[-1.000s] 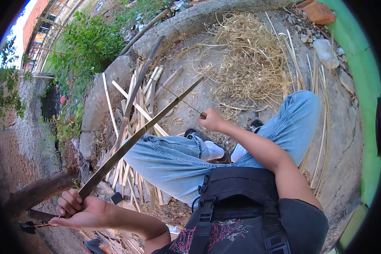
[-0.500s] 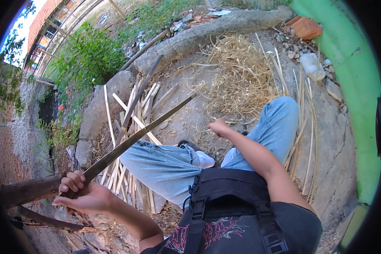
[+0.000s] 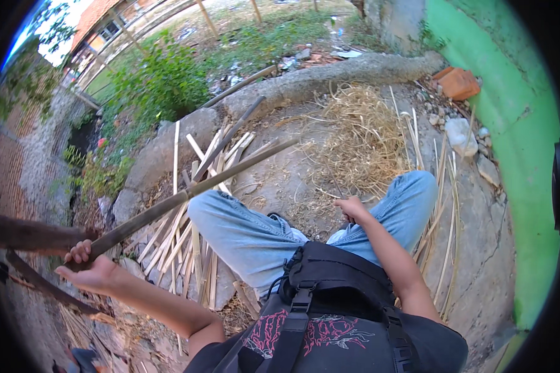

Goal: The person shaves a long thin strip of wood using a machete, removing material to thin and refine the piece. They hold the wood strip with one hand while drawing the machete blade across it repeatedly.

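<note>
Partway, I judged: pale split strips (image 3: 182,239) piled left, shavings (image 3: 364,133) heaped ahead. The dark bamboo length (image 3: 184,195) looked unsplit, slanting up from my left hand (image 3: 90,270), fingers curled round its near end. Right hand (image 3: 353,209) was clenched, seemingly on a thin knife (image 3: 338,190).

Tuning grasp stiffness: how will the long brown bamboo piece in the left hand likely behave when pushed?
Likely stiff: the bamboo piece runs nearly straight from the left hand. Perhaps light for its length, as it looks slender, with only one hand gripping it. Its far end may swing if nudged, since most of it extends beyond the grip.
</note>
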A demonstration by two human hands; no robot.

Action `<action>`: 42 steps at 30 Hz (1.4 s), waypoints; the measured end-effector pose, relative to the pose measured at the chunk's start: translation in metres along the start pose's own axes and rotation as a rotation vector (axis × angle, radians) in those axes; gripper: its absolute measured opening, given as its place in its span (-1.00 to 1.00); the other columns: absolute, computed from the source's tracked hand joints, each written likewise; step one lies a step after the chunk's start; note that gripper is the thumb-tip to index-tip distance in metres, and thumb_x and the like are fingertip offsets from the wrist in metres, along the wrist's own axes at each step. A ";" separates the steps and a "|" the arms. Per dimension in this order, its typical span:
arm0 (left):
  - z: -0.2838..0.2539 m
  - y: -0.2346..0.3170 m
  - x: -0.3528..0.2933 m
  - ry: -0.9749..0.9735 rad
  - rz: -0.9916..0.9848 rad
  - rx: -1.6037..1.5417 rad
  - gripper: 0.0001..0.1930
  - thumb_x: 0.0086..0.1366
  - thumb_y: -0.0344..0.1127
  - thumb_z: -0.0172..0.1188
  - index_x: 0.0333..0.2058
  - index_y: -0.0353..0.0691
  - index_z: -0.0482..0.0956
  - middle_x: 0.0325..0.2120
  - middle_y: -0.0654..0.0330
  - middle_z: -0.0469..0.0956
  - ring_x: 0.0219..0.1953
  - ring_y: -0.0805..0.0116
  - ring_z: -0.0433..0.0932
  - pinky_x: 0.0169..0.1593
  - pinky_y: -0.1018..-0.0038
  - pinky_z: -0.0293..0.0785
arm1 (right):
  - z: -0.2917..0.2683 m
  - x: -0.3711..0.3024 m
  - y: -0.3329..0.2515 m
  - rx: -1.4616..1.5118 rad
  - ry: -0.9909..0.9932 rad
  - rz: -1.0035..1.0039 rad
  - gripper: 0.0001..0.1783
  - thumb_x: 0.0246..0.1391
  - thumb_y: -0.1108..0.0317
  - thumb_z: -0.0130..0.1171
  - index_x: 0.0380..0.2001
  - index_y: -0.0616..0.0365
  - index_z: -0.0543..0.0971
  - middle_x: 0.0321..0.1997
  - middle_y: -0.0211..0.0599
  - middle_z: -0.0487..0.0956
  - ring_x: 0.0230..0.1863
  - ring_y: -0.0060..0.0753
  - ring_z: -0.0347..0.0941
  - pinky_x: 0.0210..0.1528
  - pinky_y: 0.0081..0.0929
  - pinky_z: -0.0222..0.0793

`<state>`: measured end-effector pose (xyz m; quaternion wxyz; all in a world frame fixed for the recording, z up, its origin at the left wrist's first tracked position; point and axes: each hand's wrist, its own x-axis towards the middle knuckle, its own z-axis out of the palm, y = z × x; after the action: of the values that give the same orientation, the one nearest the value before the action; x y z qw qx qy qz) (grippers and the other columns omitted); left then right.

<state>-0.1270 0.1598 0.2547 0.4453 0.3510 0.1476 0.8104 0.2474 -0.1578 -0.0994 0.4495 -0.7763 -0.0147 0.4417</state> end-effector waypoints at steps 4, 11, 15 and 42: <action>-0.047 0.004 0.012 0.124 -0.176 -0.191 -0.51 0.38 0.10 -0.25 -0.52 -0.22 0.25 -0.68 0.26 0.15 -0.60 0.38 0.13 -0.43 0.42 0.16 | -0.001 0.009 0.007 -0.139 0.022 -0.018 -0.60 -0.03 0.15 0.17 -0.74 0.20 0.40 -0.83 -0.33 0.36 -0.85 -0.44 0.25 -0.79 -0.41 0.11; -0.092 -0.013 -0.035 0.313 -0.463 -0.198 -0.58 0.39 0.01 -0.23 -0.54 -0.19 0.19 -0.68 0.25 0.13 -0.59 0.35 0.15 -0.39 0.35 0.20 | 0.012 -0.011 -0.020 0.523 -0.137 -0.236 -0.39 -0.06 -0.36 0.04 -0.66 -0.02 0.31 -0.63 -0.30 0.51 -0.65 -0.39 0.44 -0.61 -0.49 0.33; -0.121 -0.032 -0.072 0.494 -0.676 -0.174 -0.60 0.40 -0.01 -0.31 -0.52 -0.17 0.14 -0.67 0.24 0.12 -0.62 0.32 0.13 -0.37 0.25 0.25 | -0.001 -0.039 -0.053 1.004 -0.369 -0.485 -0.45 0.03 -0.26 0.03 -0.66 -0.03 0.25 -0.09 -0.17 0.57 -0.24 -0.34 0.53 -0.33 -0.46 0.39; -0.048 -0.137 -0.276 -1.242 -0.957 0.624 -0.60 0.35 -0.06 -0.01 -0.47 -0.33 0.46 -0.75 0.31 0.33 -0.64 0.57 0.27 -0.56 0.53 0.21 | 0.039 -0.116 -0.080 0.288 -0.080 -0.557 -0.62 -0.10 0.12 0.39 -0.57 0.16 0.46 -0.63 -0.51 0.45 -0.60 -0.69 0.32 -0.58 -0.63 0.21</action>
<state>0.0223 0.0117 0.0239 0.6236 0.7393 0.2257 0.1162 0.1797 -0.1324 0.0278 0.6575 -0.6528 -0.1817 0.3294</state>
